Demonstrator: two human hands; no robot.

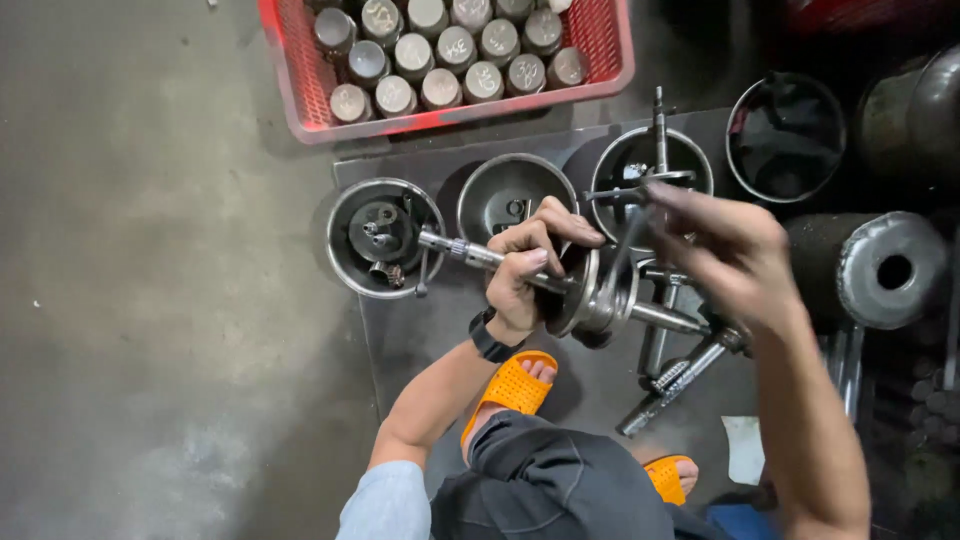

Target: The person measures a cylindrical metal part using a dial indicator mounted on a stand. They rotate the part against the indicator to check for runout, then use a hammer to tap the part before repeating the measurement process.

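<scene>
Left hand (522,275): I see it at frame centre, fingers wrapped tight round the left shaft of a crankshaft (590,295), thumb on top. That grip seems to keep the piece level and off the floor.
Right hand (730,255): right of centre, motion-blurred. Fingers reach long toward the crankshaft's webs and appear to pinch a thin dark rod (625,245); I cannot tell how firmly, so it may only be touching.
Crankshaft: held horizontally in mid-frame, over the dark mat (420,340). Its threaded stub points left toward the bowls, the other shaft points right, the two round webs stand between the hands. Held this way, the webs face the camera wearer for work from above.
Bowls: three steel ones in a row just above the hands. The left bowl (385,237) holds small metal parts, the middle bowl (512,195) a few bits, the right bowl (652,170) an upright tool. They sit within arm's reach, likely to keep small pieces sorted.
Crate (445,60): red, at the top of the frame, packed with upright grey cylinders standing in rows.
Spare shafts (680,375): lying on the mat below the right hand, near the feet.
Sandals (512,388): orange, lower centre; the person squats close over the work.
Drum (880,270): grey, hollow, on its side at the right edge.
</scene>
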